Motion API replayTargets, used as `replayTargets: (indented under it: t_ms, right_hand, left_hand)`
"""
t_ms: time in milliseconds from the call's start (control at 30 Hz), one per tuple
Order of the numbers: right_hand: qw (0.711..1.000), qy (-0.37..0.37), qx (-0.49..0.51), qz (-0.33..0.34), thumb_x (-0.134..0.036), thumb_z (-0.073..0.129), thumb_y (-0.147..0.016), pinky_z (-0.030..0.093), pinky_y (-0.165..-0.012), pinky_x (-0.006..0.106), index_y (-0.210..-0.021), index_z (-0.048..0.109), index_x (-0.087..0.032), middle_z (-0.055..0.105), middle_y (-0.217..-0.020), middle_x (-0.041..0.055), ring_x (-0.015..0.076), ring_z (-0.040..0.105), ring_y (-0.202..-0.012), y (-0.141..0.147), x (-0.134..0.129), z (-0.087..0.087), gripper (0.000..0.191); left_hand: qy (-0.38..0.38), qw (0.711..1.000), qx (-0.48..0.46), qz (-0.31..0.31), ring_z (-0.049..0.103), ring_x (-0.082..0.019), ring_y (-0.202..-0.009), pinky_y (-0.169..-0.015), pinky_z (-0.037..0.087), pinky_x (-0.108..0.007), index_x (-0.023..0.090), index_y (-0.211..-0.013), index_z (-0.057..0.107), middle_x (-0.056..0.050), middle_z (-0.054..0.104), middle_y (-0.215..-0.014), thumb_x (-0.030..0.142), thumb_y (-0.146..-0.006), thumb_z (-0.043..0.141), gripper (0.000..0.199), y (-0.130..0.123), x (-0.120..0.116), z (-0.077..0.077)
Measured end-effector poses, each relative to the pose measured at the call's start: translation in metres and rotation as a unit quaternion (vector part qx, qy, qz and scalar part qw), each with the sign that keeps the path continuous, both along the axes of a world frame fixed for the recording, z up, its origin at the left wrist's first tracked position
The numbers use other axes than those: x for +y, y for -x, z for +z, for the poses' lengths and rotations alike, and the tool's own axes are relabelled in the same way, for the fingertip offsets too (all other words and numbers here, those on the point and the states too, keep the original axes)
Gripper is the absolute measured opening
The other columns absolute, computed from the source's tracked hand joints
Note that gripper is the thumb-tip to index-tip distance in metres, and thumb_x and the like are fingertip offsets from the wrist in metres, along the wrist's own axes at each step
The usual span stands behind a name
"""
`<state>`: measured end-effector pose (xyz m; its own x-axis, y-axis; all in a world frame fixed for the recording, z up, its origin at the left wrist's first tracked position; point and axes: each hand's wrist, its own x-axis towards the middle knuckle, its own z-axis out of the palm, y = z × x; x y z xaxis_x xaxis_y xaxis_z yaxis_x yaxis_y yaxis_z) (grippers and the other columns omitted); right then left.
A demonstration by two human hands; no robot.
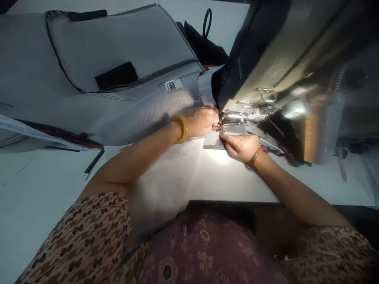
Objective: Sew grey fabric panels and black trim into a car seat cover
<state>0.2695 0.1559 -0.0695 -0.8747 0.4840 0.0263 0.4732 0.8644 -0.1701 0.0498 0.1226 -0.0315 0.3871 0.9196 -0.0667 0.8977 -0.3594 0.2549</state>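
Note:
Under the lit head of a sewing machine, both my hands are close together at the needle area. My left hand, with a yellow bangle, has its fingers bent down on the edge of a large grey fabric piece, beside a bit of orange. My right hand, just to the right and nearer me, has its fingers closed at the edge of a small grey piece. What its fingertips pinch, if anything, is too small to tell.
The grey fabric spreads over the left of the white table, bearing a black patch and a barcode label. Blue-handled scissors lie right of my right hand. Black material lies behind. The machine arm overhangs the right.

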Motion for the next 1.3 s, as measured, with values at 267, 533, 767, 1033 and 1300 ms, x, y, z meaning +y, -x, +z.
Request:
replayTargets:
  t_ms: [267,533,767,1033,1300]
  right_hand:
    - [0.999,-0.018,0.018,-0.039,-0.027,0.036,-0.085,0.043,-0.062,0.025,-0.108,0.068,-0.019,0.072,-0.095,0.0052,0.0179,0.067,-0.081,-0.004,0.003,-0.001,0.040]
    - [0.988,-0.061,-0.011,-0.139,-0.028,0.042,-0.081,0.042,-0.059,0.029,-0.108,0.069,-0.017,0.071,-0.093,0.0089,0.0245,0.068,-0.080,-0.004,0.011,-0.003,0.040]
    - [0.974,0.126,0.137,-0.126,-0.024,0.050,-0.080,0.051,-0.069,0.032,-0.099,0.070,-0.014,0.071,-0.091,0.0103,0.0213,0.066,-0.080,0.049,-0.034,0.012,0.029]
    - [0.719,0.625,0.174,-0.250,-0.008,0.055,-0.079,0.053,-0.057,0.020,-0.076,0.065,-0.011,0.069,-0.073,0.0069,0.0127,0.065,-0.063,0.131,-0.077,0.040,0.011]
    - [0.535,0.814,0.121,-0.192,-0.043,0.046,-0.090,0.055,-0.068,0.028,-0.072,0.063,-0.012,0.068,-0.071,0.0110,0.0194,0.066,-0.071,0.144,-0.070,0.052,0.039]
  left_hand:
    - [-0.011,0.998,-0.013,0.057,0.050,-0.016,-0.085,-0.072,0.043,-0.030,0.021,-0.081,0.065,-0.003,0.056,-0.088,0.009,-0.077,0.046,0.023,0.018,-0.014,0.013]
    - [-0.096,0.991,-0.040,0.081,0.052,-0.017,-0.084,-0.071,0.045,-0.029,0.018,-0.084,0.065,-0.004,0.057,-0.087,0.012,-0.076,0.046,0.021,0.086,-0.093,-0.004]
    - [-0.123,0.991,-0.043,0.030,0.054,-0.020,-0.102,-0.090,0.043,-0.033,0.017,-0.106,0.060,-0.008,0.059,-0.110,0.025,-0.083,0.048,0.028,0.096,-0.118,0.010]
    - [0.115,0.954,0.256,0.104,0.057,-0.026,-0.079,-0.092,0.034,-0.046,0.011,-0.077,0.065,-0.008,0.059,-0.068,0.061,-0.074,0.056,0.051,0.096,-0.062,0.062]
    - [0.248,0.955,0.040,0.158,0.041,-0.011,-0.049,-0.054,0.033,-0.025,0.014,-0.060,0.059,0.001,0.048,-0.049,0.026,-0.086,0.047,0.032,0.087,-0.082,0.071]
